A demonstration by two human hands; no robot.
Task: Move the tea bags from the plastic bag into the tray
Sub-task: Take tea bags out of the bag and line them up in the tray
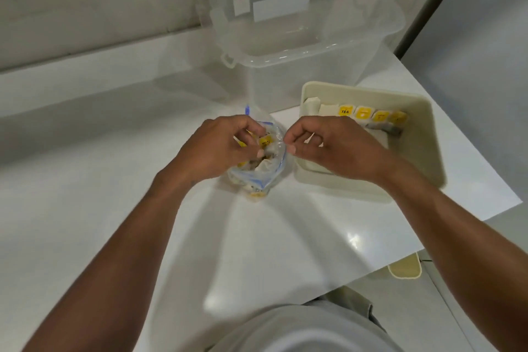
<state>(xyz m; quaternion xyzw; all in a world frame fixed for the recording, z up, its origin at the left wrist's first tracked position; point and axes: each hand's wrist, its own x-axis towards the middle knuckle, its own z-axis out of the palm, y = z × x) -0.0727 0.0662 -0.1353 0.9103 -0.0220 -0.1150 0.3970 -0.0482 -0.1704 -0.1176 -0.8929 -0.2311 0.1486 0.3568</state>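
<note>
Both hands at plastic bag mouth, tea bags split between bag and tray.

Left hand (217,148) fingers curled over left side of plastic bag (268,177) rim, tips dipping into the opening; right hand (328,146) thumb and forefinger pinched together on right rim. Bag standing on white desk (257,237), mouth up, holding loose tea bags (265,140) with yellow tags. Cream tray (428,134) just right of bag, partly under right hand, with row of yellow-tagged tea bags along far wall. Clear lidded container (300,46) behind both.
</note>
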